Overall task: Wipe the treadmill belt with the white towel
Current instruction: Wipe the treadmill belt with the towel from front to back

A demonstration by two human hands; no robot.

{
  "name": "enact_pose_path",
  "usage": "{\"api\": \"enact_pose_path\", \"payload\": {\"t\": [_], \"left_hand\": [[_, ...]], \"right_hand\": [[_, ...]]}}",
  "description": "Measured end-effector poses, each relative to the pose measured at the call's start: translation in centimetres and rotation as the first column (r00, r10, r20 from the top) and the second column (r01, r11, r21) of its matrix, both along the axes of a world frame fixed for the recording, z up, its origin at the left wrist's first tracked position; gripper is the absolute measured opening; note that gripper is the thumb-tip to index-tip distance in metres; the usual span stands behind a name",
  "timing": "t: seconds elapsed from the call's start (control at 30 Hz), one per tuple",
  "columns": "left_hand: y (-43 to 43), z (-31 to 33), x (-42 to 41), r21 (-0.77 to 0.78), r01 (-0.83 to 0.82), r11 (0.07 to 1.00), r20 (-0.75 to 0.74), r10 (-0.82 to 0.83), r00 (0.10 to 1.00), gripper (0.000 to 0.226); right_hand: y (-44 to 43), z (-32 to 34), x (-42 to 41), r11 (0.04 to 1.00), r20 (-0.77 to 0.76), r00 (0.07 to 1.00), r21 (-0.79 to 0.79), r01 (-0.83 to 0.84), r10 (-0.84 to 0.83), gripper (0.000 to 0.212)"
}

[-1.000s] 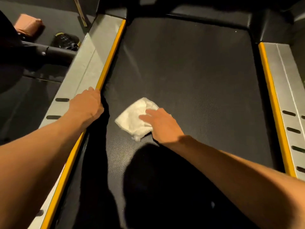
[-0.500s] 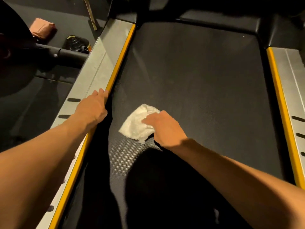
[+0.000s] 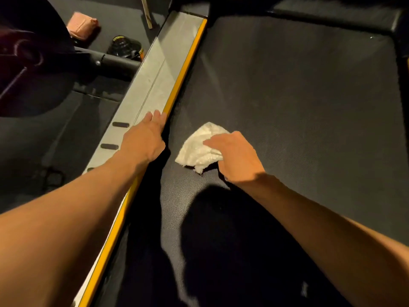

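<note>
The white towel is pressed onto the treadmill belt by the right hand, whose fingers are clenched on its 3 o'clock edge. At the towel's 9 o'clock, the left hand is laid on the side rail, fingers released and straight. A pink bundle is seen at 11 o'clock

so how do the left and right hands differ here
The left hand rests on the grey side rail, the right hand on the treadmill belt. The left hand lies flat and holds nothing; the right hand holds the white towel. Both are bare and reach forward.
</note>
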State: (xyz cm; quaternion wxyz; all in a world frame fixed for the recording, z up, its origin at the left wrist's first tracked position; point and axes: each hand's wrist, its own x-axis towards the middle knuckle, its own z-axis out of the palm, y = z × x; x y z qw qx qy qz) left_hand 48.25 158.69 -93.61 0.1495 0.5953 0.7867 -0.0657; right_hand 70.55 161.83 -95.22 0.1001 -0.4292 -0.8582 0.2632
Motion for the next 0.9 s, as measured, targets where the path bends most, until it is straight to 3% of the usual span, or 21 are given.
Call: {"api": "enact_pose_path", "payload": {"t": [0.1, 0.2, 0.3, 0.4, 0.47, 0.57, 0.67, 0.73, 0.8, 0.9], "left_hand": [[0.0, -0.2, -0.5, -0.015, 0.066, 0.998, -0.015, -0.066, 0.998, 0.075], [0.0, -0.2, -1.0, -0.033, 0.102, 0.994, -0.014, -0.103, 0.995, 0.077], [-0.1, -0.3, -1.1, -0.014, 0.118, 0.993, 0.013, -0.118, 0.993, 0.075], [-0.2, -0.4, -1.1, -0.010, 0.085, 0.996, 0.039, -0.085, 0.996, 0.077], [-0.4, -0.5, -1.1, -0.028, 0.130, 0.991, 0.025, -0.130, 0.991, 0.081], [-0.8, -0.4, -1.2, -0.084, 0.235, 0.968, -0.026, -0.238, 0.971, 0.087], [-1.1, 0.0, -1.5, -0.114, 0.219, 0.969, -0.032, -0.223, 0.974, 0.085], [-1.6, 0.2, -1.5, -0.087, 0.192, 0.978, -0.034, -0.196, 0.980, 0.081], [-2.2, 0.0, -1.5, -0.069, 0.185, 0.980, -0.049, -0.189, 0.981, 0.077], [-2.9, -0.4, -1.7, -0.065, 0.165, 0.984, -0.013, -0.166, 0.986, 0.078]], "right_hand": [[4.3, -0.4, -1.0, 0.981, 0.050, 0.988, 0.130, 0.141, -0.148, 0.060], [4.6, -1.5, -1.9, 0.981, 0.234, 0.971, 0.196, -0.006, -0.041, 0.064], [0.6, -3.3, -1.5, 0.930, 0.143, 0.973, 0.298, -0.217, 0.181, 0.047], [-1.2, -3.1, -0.7, 0.934, 0.036, 0.948, 0.159, -0.319, 0.318, 0.046], [0.3, -2.7, -0.8, 0.977, -0.069, 0.983, 0.141, -0.161, 0.172, 0.053], [3.0, -2.1, -2.0, 0.984, -0.004, 0.999, 0.171, 0.044, -0.044, 0.063], [1.1, -3.1, -2.7, 0.977, 0.091, 0.996, 0.212, -0.025, 0.006, 0.067], [-1.4, -3.9, -2.6, 0.971, 0.038, 0.993, 0.209, -0.118, 0.112, 0.063], [-2.9, -3.0, -2.3, 0.978, -0.034, 0.982, 0.106, -0.180, 0.184, 0.057], [-1.7, -1.1, -2.2, 0.997, -0.037, 0.997, -0.005, -0.071, 0.070, 0.056]]}}
